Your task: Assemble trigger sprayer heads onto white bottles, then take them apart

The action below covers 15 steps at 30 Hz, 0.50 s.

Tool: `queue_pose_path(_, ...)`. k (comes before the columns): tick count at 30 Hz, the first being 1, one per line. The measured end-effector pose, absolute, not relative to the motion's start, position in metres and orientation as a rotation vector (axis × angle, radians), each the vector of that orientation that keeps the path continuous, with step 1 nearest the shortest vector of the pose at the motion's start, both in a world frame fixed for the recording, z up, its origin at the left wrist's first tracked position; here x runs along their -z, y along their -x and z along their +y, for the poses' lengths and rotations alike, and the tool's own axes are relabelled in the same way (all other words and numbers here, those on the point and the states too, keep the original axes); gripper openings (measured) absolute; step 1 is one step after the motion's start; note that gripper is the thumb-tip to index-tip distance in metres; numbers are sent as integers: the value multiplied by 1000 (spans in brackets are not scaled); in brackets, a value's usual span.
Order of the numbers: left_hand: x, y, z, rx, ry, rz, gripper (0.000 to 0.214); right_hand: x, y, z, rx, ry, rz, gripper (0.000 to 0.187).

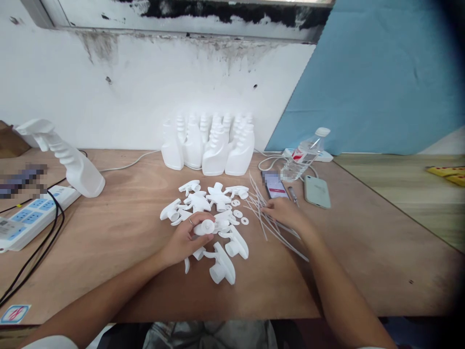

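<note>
My left hand (188, 238) is closed around a white spray trigger head (205, 228), its round collar turned up toward me. More trigger heads (223, 265) lie in a loose heap around and under that hand. Over a bundle of thin white dip tubes (280, 235), my right hand (281, 212) has its fingers pinched together at the tubes; the exact grip is partly hidden. Several small white washers (244, 221) are scattered between the heap and the tubes.
Capless white bottles (214, 155) stand grouped by the wall. An assembled spray bottle (78, 167) leans at left near a power strip (39, 213) with black cables. Beyond my right hand are a lit phone (275, 184), a screwdriver (292, 195), a pale green phone (317, 191) and a tilted water bottle (303, 157).
</note>
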<state>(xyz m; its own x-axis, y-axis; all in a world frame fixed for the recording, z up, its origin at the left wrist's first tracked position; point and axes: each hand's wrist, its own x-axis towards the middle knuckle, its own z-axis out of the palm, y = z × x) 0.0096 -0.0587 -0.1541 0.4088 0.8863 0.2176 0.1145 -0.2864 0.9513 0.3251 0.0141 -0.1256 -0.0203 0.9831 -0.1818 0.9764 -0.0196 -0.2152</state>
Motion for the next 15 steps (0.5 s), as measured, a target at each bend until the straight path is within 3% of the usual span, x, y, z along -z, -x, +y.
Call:
queue_pose_path(9,150,-13,-63,-795,-1427,941,35,119,-322,12,-360,2105,-1806,18)
queue_pose_path(13,153,-12,-62,-778,-1432,926,38,111,-315,10,-723,1676,-1424,13)
queue_pose_path(15,155,-12,-62,-770,-1451,927,38,107,-309,6,-821,1457,-1316,19)
